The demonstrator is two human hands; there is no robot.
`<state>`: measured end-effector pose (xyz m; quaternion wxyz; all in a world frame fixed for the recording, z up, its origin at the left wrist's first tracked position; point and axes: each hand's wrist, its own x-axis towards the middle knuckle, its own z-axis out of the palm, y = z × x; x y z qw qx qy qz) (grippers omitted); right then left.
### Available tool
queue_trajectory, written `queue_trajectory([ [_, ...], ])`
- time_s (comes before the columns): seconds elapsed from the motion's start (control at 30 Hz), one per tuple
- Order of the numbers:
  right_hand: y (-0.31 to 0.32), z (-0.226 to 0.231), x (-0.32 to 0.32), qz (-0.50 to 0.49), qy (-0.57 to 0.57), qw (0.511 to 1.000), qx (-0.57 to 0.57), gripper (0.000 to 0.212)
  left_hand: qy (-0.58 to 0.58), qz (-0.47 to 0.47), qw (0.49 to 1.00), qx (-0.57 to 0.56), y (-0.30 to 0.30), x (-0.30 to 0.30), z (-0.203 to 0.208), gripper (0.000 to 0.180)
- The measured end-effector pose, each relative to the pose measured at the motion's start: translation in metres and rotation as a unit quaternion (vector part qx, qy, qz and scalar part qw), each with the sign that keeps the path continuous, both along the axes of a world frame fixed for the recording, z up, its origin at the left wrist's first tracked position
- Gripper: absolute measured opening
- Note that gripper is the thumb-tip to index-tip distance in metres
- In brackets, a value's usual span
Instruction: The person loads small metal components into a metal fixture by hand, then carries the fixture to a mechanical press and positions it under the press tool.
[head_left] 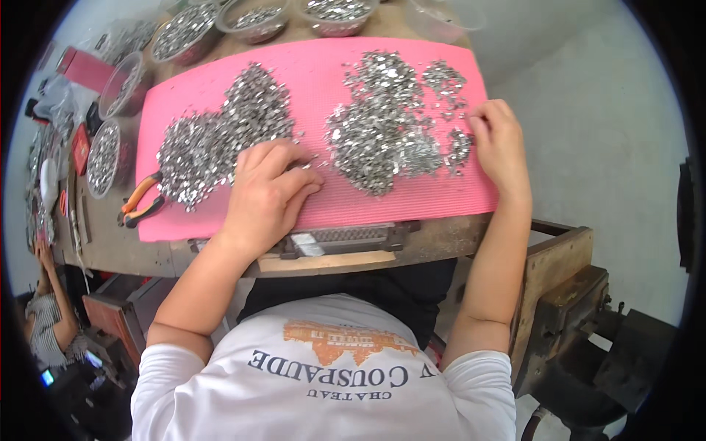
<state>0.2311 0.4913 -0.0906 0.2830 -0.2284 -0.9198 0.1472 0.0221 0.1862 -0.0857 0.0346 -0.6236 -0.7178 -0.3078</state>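
A pink ribbed mat (323,59) carries heaps of small flat shiny metal pieces. My left hand (266,184) rests by the lower right side of the left heap (220,136), fingers curled together; whatever they hold is hidden or too small to name. At the mat's right edge, my right hand (501,136) has its fingers bent and pressed together beside a small cluster (460,147) of pieces; its fingertips' contents cannot be made out. Between the hands lies the larger right heap (375,132), with a smaller group (444,79) to its upper right.
Pliers (143,198) with orange and black handles lie on the mat's left edge. Plastic tubs of metal pieces, including one tub (103,158), stand left and behind. A dark handle (342,239) runs along the bench front. Far left, another person's hands (44,253) show.
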Motion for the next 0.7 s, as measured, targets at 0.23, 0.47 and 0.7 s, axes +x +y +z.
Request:
queue_trajectory([
  [0.23,-0.079,0.021,0.025,0.000,0.137,0.937,-0.321,0.005,-0.006,0.048,0.999,0.025,-0.003,-0.007,-0.003,0.019],
  [0.47,-0.122,0.004,0.046,-0.009,0.159,0.902,-0.402,0.013,-0.017,-0.001,1.000,0.019,-0.006,-0.003,0.000,0.016],
  [0.7,-0.131,-0.002,0.042,-0.025,0.120,0.949,-0.291,0.006,-0.022,0.003,1.000,0.005,-0.009,-0.007,0.005,0.013],
])
